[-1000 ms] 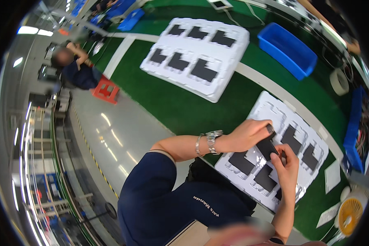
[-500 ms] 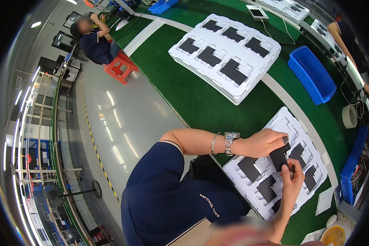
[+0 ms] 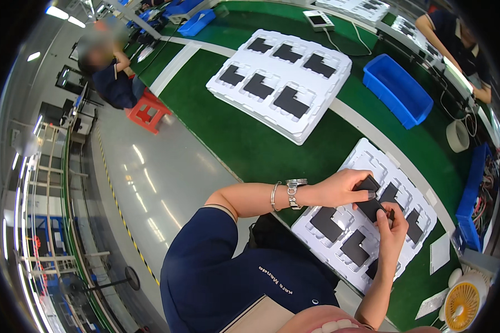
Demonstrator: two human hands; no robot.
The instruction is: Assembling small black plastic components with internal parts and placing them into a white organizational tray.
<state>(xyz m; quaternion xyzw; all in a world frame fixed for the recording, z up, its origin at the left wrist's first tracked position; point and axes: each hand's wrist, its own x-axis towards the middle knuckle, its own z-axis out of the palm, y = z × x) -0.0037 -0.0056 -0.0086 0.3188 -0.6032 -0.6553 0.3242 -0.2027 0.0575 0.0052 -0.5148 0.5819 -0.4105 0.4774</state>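
Black part point(image 3: 372, 210) | left hand point(image 3: 348, 189), right hand point(image 3: 393, 226) gripping | above tray point(image 3: 370, 160) | bare tabletop point(image 3: 294, 158) beyond edge point(image 3: 351, 157)

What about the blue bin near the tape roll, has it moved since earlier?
No: against the white table strip, the blue bin sits where it did; the camera's view shifted instead.

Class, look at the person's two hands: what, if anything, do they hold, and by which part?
A black piece: the left hand grips its upper end, the right hand its lower end.
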